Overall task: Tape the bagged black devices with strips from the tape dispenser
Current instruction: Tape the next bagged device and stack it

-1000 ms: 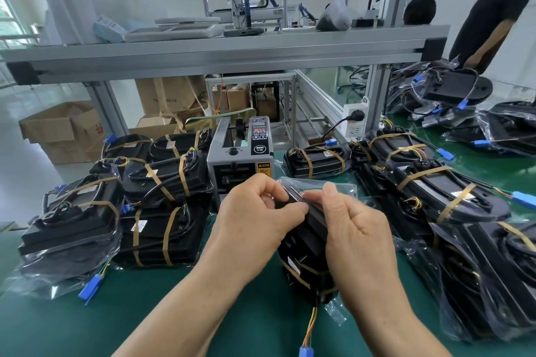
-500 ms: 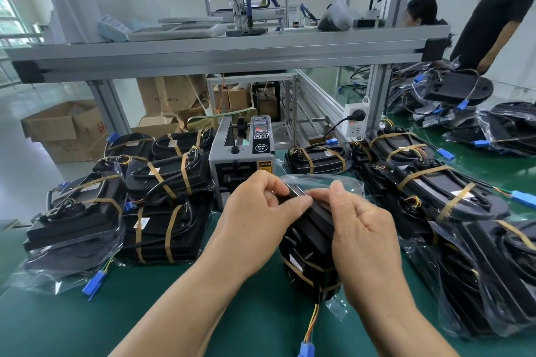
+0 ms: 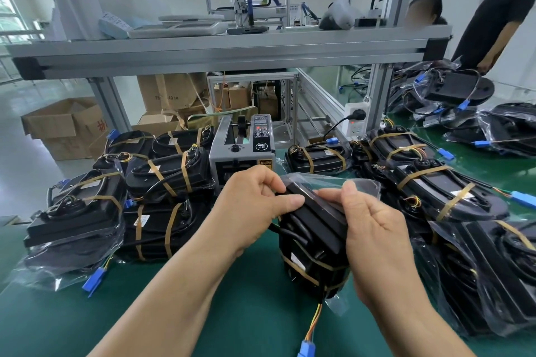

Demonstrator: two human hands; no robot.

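Green bench mat under an aluminium shelf frame. At centre, the bagged black device sits on end, just in front of the grey tape dispenser, with tan tape bands round its lower half. The left hand and right hand are close together, both pinching the clear bag flap onto the device's top edge. Its blue connector trails toward the near edge. Taped units: left stack, right pile.

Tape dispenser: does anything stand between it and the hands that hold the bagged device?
Nothing visible does. The left hand, pinching the bagged device, is just in front of the tape dispenser, no object between.
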